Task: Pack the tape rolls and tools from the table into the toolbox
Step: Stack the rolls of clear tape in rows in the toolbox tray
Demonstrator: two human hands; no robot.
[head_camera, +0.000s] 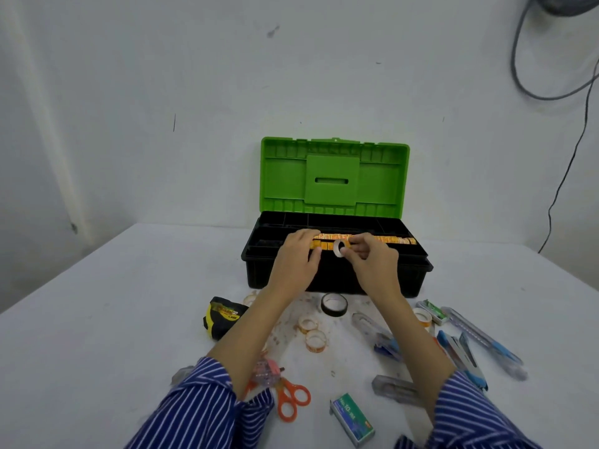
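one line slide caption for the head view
Right hand holds a tape roll over the open toolbox; left hand rests on its tray.

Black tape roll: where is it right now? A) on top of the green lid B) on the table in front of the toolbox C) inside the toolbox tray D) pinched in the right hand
B: the black tape roll lies on the table just in front of the toolbox, between the forearms; the right hand pinches a small pale tape roll instead.
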